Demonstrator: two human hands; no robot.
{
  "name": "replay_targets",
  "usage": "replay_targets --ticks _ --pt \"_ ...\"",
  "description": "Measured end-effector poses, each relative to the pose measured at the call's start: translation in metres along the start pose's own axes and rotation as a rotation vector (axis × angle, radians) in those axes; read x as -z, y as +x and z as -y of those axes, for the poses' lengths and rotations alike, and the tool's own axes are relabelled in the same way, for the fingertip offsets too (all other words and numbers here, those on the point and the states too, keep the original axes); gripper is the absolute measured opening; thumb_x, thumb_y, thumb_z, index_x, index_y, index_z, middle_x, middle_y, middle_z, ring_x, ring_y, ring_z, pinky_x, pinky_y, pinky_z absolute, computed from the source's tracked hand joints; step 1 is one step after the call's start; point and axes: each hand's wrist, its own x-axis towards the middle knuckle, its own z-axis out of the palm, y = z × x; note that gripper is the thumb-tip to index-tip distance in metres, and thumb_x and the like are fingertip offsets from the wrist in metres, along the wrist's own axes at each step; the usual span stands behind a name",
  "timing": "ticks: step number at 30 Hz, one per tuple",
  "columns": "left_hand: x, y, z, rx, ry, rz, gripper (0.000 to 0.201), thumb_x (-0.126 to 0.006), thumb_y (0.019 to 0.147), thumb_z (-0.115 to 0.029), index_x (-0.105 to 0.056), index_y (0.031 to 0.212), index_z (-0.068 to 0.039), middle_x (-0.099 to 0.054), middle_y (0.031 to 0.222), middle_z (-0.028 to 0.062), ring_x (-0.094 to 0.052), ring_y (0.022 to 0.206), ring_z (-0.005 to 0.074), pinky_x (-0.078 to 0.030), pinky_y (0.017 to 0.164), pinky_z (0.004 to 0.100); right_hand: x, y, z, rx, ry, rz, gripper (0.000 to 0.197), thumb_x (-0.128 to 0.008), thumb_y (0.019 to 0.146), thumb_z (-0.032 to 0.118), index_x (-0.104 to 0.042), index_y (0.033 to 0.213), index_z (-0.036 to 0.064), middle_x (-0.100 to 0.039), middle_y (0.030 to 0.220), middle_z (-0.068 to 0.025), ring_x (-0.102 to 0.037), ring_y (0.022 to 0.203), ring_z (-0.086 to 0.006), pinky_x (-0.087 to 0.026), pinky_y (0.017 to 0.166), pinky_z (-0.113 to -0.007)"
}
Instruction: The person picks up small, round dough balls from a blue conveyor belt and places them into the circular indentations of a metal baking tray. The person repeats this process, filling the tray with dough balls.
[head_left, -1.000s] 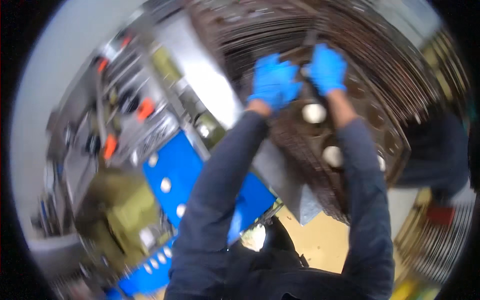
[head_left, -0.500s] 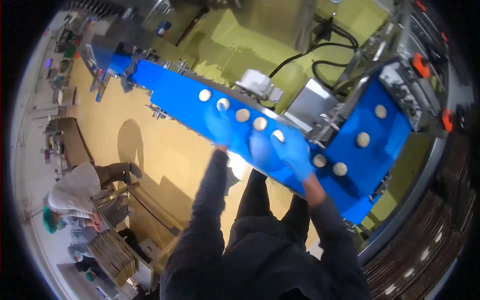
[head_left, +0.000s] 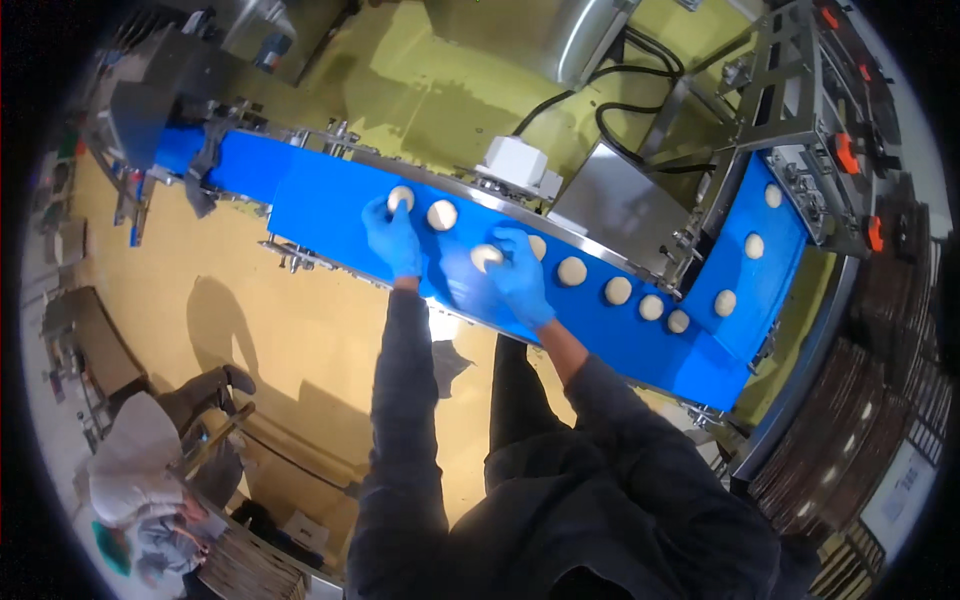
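Both my hands wear blue gloves and work over a blue conveyor belt [head_left: 330, 215] that carries a row of pale round dough balls. The fingers of my left hand [head_left: 393, 243] close around the leftmost dough ball [head_left: 401, 196], thumb on its near side. My right hand [head_left: 520, 280] curls its fingers and thumb about another dough ball [head_left: 486, 258], nearer the belt's front edge than the row. Between my hands lies a free dough ball [head_left: 442, 215]. One more [head_left: 538, 247] is partly hidden behind my right hand.
Several dough balls [head_left: 618, 291] continue along the belt to the right, where a second blue belt [head_left: 780, 245] joins at an angle. A metal rail and a white box [head_left: 515, 160] line the far side. A metal frame stands at right; a person [head_left: 140, 470] bends at lower left.
My hands have moved left along the belt, my right hand most. Both now close on dough balls. More dough balls have come onto the near belt from the right, and the view has shifted.
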Motion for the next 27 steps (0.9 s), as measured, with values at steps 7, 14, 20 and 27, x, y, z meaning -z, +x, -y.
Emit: replay_targets --ticks 7,14,20,27 --pt "0.063 0.036 0.018 0.429 -0.164 0.072 0.024 -0.061 0.089 -0.023 -0.067 0.095 0.0 -0.065 0.087 0.01 -0.062 0.081 0.0221 -0.051 0.075 0.0335 0.001 0.014 0.035 -0.171 -0.564 0.031 0.034 -0.057 0.086 0.021 -0.053 0.114 0.0024 -0.064 0.098 -0.0172 -0.064 0.09 -0.0274 -0.052 0.076 -0.038" --pt "0.008 0.019 0.026 0.411 -0.754 0.9 0.037 -0.05 0.097 -0.022 -0.061 0.119 0.006 -0.064 0.119 0.0148 -0.061 0.105 0.0209 -0.05 0.09 0.0331 -0.025 0.03 -0.039 0.05 -0.557 -0.01 0.022 -0.058 0.085 0.022 -0.056 0.097 0.0034 -0.061 0.079 -0.0182 -0.062 0.075 -0.0341 -0.049 0.066 -0.046" --pt "0.003 -0.073 -0.049 0.089 -0.185 0.564 0.039 -0.049 0.099 -0.023 -0.056 0.126 0.004 -0.059 0.128 0.0152 -0.057 0.113 0.0215 -0.049 0.094 0.034 0.062 -0.045 0.012 -0.304 -0.153 0.101 0.039 -0.066 0.085 0.034 -0.055 0.108 0.0041 -0.061 0.096 -0.0091 -0.06 0.085 -0.0243 -0.049 0.073 -0.04" --pt "-0.059 -0.209 -0.158 0.274 -0.357 0.983 0.042 -0.052 0.098 -0.027 -0.053 0.128 0.003 -0.057 0.127 0.0181 -0.057 0.11 0.0232 -0.048 0.093 0.037 0.353 -0.282 0.091 0.108 0.06 -0.862 0.038 -0.076 0.08 0.018 -0.061 0.112 0.0031 -0.062 0.107 -0.0082 -0.059 0.1 -0.0193 -0.05 0.088 -0.035"
